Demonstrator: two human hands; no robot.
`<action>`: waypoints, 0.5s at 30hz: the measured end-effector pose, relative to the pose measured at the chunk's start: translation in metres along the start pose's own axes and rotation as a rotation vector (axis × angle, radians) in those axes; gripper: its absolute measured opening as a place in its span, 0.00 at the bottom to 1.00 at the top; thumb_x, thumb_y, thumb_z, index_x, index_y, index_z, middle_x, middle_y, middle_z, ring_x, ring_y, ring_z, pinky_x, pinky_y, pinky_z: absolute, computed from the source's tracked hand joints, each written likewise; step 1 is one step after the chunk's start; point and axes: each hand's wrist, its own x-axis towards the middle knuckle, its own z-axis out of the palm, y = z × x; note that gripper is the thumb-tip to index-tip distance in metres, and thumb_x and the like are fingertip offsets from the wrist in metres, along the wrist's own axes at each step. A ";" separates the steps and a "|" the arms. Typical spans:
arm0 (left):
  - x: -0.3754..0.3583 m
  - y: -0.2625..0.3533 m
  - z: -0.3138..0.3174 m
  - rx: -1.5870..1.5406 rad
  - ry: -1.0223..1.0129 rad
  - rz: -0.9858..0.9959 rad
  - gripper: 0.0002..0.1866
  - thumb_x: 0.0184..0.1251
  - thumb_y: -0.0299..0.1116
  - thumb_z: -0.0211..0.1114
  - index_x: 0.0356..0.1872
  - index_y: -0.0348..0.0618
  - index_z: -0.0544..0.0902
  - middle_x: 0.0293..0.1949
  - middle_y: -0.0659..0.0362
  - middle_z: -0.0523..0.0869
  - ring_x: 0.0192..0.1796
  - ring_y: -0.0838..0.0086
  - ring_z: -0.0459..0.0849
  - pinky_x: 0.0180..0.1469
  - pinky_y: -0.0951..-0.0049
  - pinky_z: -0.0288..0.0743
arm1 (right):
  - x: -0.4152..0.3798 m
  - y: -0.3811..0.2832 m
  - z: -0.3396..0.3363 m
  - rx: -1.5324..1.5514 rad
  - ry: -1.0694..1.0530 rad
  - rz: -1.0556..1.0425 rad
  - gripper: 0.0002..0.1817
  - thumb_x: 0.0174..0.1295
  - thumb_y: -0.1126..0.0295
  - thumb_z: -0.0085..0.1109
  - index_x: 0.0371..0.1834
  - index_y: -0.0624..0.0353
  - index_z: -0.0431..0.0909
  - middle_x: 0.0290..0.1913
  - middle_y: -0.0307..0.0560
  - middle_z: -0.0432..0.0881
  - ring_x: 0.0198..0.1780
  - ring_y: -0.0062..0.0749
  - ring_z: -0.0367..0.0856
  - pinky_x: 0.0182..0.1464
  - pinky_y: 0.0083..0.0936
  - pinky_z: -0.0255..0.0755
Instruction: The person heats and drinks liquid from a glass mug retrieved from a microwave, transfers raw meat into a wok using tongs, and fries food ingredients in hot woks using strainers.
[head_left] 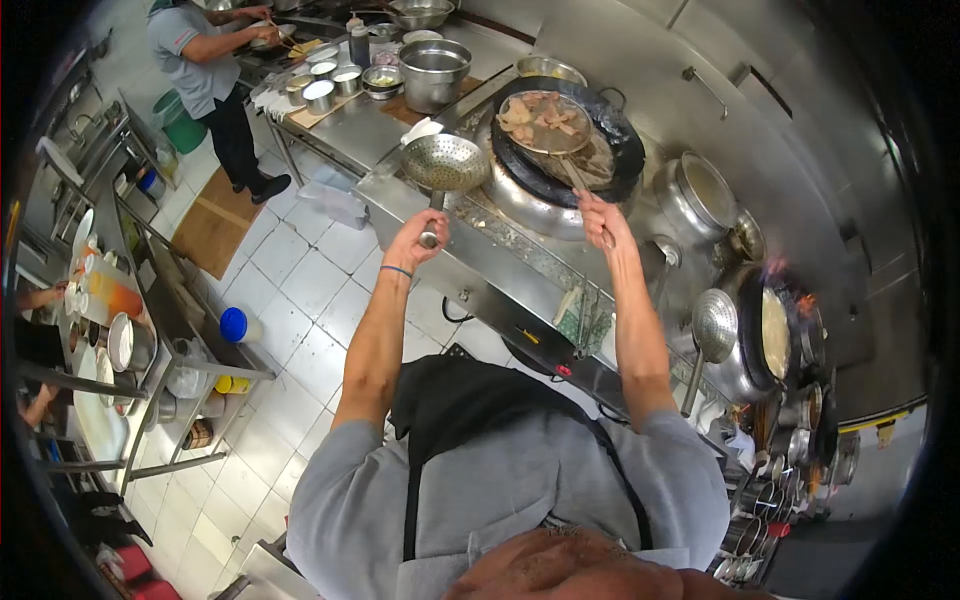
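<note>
My left hand (416, 240) is closed around the handle of a perforated ladle (445, 163), whose bowl hangs over the counter edge, left of a large wok. In my right hand (604, 222) is the handle of a round mesh strainer (552, 138). Pale brown pieces of food (540, 112) lie in the strainer, which is over the large dark wok (628, 160). Below the strainer, part of the wok's bubbly brownish content shows. The two tools are apart.
A steel pot (435, 75) and small containers (319, 92) stand on the back counter. Another person (200, 60) works at back left. On the right are a lidded pot (705, 190), a second perforated ladle (715, 322) and a wok with pale content (775, 335). Flames show near it.
</note>
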 end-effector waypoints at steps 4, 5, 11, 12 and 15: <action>-0.021 -0.014 0.034 0.200 0.113 0.112 0.07 0.63 0.25 0.59 0.26 0.42 0.73 0.19 0.63 0.74 0.19 0.79 0.74 0.20 0.79 0.72 | -0.023 0.009 0.025 -0.118 -0.008 -0.075 0.14 0.70 0.78 0.48 0.58 0.62 0.68 0.30 0.35 0.71 0.14 0.11 0.58 0.11 0.14 0.51; -0.027 -0.017 0.045 0.232 0.127 0.135 0.07 0.64 0.26 0.59 0.26 0.42 0.73 0.19 0.65 0.74 0.19 0.80 0.74 0.19 0.80 0.71 | -0.028 0.014 0.033 -0.162 0.008 -0.092 0.15 0.69 0.77 0.50 0.58 0.62 0.69 0.28 0.35 0.72 0.13 0.12 0.59 0.10 0.16 0.52; -0.037 -0.014 0.086 0.229 0.112 0.142 0.06 0.64 0.26 0.58 0.27 0.42 0.73 0.20 0.66 0.74 0.19 0.83 0.73 0.17 0.83 0.70 | -0.028 0.099 0.064 -0.411 0.174 -0.205 0.16 0.70 0.74 0.53 0.60 0.60 0.74 0.25 0.38 0.75 0.12 0.17 0.61 0.08 0.22 0.54; -0.036 -0.012 0.085 0.198 0.077 0.122 0.06 0.64 0.26 0.59 0.27 0.41 0.73 0.20 0.66 0.74 0.19 0.83 0.73 0.17 0.83 0.70 | -0.021 0.120 0.060 -0.436 0.196 -0.224 0.16 0.70 0.74 0.53 0.61 0.59 0.75 0.25 0.38 0.75 0.12 0.18 0.62 0.08 0.22 0.54; -0.033 -0.012 0.083 0.207 0.056 0.100 0.05 0.63 0.25 0.59 0.28 0.40 0.72 0.20 0.66 0.74 0.19 0.83 0.73 0.17 0.83 0.70 | -0.007 0.167 0.046 -0.647 0.214 -0.304 0.19 0.71 0.73 0.52 0.64 0.58 0.75 0.23 0.35 0.74 0.12 0.18 0.64 0.10 0.23 0.56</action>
